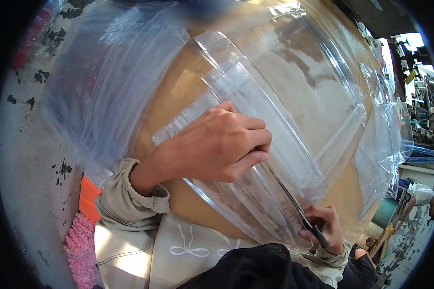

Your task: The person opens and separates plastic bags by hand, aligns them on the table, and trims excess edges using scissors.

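Observation:
My left hand is closed, thumb pressed to the curled fingers, pinching the edge of a clear plastic sheet. Its palm side and the exact grip are hidden. Down to the right, my right hand is closed round the dark handles of a pair of scissors. The long blades point up and left toward my left hand, lying along the sheet. Folded clear plastic pieces lie under and beyond my left hand on the brown tabletop.
Left of my hands is a thick stack of clear plastic sheets; more loose plastic hangs over the right edge. Below left are an orange object and pink fluffy material. Another person is at the far right.

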Available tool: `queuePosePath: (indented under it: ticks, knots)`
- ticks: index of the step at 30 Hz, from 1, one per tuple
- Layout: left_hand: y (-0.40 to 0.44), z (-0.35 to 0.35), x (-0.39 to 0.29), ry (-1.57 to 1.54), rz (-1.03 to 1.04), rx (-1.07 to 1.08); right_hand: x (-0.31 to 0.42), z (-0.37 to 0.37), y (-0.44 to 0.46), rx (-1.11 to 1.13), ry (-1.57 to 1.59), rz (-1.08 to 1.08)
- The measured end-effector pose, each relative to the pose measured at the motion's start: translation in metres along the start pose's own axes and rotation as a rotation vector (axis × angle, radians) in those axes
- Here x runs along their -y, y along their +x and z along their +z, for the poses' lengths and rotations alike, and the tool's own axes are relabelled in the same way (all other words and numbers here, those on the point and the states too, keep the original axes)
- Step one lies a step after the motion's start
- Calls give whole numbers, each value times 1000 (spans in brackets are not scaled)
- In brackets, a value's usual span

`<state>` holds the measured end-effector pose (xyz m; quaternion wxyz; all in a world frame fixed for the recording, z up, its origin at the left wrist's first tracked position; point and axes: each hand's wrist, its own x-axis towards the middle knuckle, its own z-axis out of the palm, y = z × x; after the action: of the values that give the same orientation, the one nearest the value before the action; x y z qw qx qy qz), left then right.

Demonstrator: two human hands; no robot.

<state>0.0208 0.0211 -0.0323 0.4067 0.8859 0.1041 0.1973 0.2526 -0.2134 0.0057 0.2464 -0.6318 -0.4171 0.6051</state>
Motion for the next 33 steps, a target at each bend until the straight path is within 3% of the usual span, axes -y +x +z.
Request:
queuePosePath:
  ticks: [17,33]
  knots:
    - [-2,0,-2,4,-49,22,8,-3,1,4,-181,-31]
    - [-2,2,-2,-70,-71,64,12,8,7,-17,-134,-6]
